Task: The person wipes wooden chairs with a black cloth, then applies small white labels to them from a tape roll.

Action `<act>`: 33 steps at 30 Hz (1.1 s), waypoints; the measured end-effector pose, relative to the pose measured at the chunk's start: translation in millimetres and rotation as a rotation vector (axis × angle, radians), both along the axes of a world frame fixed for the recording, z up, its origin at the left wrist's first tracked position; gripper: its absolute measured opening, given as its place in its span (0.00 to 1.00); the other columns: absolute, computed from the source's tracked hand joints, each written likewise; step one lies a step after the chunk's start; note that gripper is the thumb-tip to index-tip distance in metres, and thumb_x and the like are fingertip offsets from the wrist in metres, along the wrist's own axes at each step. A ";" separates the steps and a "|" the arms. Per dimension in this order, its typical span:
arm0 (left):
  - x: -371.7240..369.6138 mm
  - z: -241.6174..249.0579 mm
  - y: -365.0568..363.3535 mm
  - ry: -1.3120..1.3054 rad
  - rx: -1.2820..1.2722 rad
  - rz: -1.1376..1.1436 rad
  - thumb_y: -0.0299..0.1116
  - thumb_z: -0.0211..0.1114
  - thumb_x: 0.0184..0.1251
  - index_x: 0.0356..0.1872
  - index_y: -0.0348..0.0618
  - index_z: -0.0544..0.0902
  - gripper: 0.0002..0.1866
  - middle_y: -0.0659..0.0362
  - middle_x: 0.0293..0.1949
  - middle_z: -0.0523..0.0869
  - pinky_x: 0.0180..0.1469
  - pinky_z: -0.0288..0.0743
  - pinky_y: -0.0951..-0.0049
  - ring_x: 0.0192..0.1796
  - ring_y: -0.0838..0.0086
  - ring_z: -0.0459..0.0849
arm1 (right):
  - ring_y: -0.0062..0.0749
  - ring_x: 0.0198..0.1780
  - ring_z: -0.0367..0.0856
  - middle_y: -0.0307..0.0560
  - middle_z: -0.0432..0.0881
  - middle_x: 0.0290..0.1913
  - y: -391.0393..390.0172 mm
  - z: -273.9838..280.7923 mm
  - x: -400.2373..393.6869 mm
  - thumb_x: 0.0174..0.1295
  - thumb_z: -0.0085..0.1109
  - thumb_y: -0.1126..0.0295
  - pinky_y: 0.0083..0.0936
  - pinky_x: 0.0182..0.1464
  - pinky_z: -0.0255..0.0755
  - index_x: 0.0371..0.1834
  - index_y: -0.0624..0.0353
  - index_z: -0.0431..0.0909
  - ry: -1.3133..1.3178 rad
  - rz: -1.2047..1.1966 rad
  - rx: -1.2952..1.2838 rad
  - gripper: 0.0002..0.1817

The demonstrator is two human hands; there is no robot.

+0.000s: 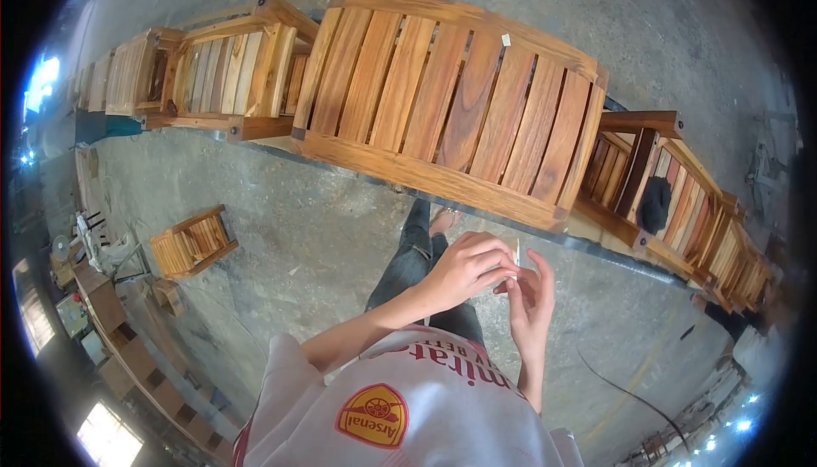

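Note:
Both hands meet in front of my shirt, beyond its hem and short of the slatted wooden piece. My left hand [478, 267] is closed in a pinch on a small, thin white slip [517, 252] that sticks up between the hands. My right hand [531, 290] has its thumb and curled fingers at the lower end of the slip, with the index finger raised. What the slip is exactly is too small to tell. Just beyond the hands is a slatted wooden top [434, 97], and a small white piece [506, 40] lies on its far rail.
More slatted wooden furniture [225, 67] continues the row to the left, and others [677, 186] to the right, one with a black cloth [654, 204] on it. A small wooden stool [194, 242] stands on the concrete floor. A cable [630, 386] lies at right, near another person [757, 339].

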State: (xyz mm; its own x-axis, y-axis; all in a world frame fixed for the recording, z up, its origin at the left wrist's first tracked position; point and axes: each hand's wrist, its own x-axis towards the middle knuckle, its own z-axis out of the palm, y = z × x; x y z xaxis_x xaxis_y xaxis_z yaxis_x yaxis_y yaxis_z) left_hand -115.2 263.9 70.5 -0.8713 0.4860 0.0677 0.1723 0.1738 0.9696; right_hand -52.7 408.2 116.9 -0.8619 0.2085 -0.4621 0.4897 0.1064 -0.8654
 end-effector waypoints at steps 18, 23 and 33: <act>-8.2 22.6 29.3 0.265 -0.069 0.401 0.25 0.70 0.53 0.34 0.47 0.81 0.08 0.61 0.36 0.78 0.49 0.65 0.66 0.42 0.67 0.79 | 0.28 0.38 0.81 0.53 0.78 0.42 -26.9 9.5 -19.3 0.70 0.47 0.82 0.23 0.45 0.76 0.43 0.66 0.67 0.241 -0.211 0.070 0.02; -110.9 10.7 -24.9 0.010 0.094 0.975 0.30 0.66 0.65 0.35 0.40 0.83 0.04 0.56 0.38 0.80 0.51 0.70 0.68 0.45 0.63 0.80 | 0.30 0.34 0.80 0.51 0.78 0.36 -30.6 5.6 -2.7 0.72 0.48 0.77 0.26 0.41 0.76 0.42 0.64 0.68 0.170 -0.346 -0.051 0.02; -242.1 -63.7 -57.9 0.283 -0.644 0.447 0.50 0.73 0.56 0.44 0.61 0.88 0.16 0.54 0.68 0.66 0.73 0.29 0.34 0.78 0.49 0.46 | 0.30 0.36 0.82 0.52 0.78 0.40 -4.9 9.1 -33.1 0.71 0.48 0.80 0.27 0.43 0.78 0.42 0.64 0.67 0.219 -0.389 0.027 0.02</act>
State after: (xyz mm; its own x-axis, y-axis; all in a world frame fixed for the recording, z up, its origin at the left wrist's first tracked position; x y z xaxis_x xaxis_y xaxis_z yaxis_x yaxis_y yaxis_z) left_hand -357.3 205.9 6.7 -0.9831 0.1169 0.1407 0.1779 0.7896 0.5873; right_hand -85.8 403.4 126.0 -0.7938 0.5460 -0.2677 0.3035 -0.0258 -0.9525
